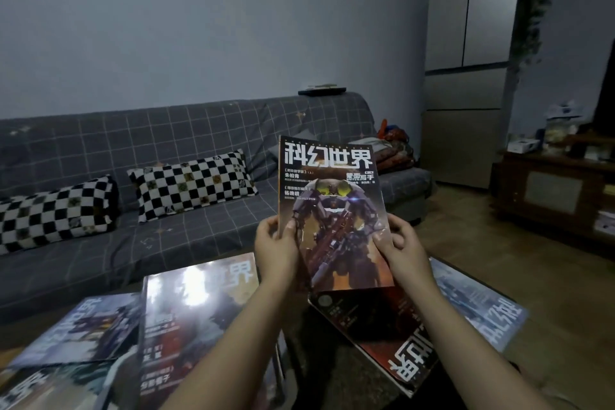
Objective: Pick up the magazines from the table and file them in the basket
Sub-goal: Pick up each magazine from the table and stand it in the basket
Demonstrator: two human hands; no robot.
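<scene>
I hold a magazine (332,210) with a purple robot on its cover upright in front of me, above the table. My left hand (276,246) grips its lower left edge, thumb on the cover. My right hand (401,245) grips the lower right edge. Several other magazines lie flat on the table: a glossy one (196,316) at centre left, a bluish one (83,329) further left, a dark red one (392,339) under my right forearm, and a pale blue one (476,303) at the right. No basket is in view.
A grey checked sofa (199,143) with two black-and-white checkered pillows (193,183) stands behind the table. A tall fridge (469,76) is at the back right, and a low wooden cabinet (552,196) stands along the right wall.
</scene>
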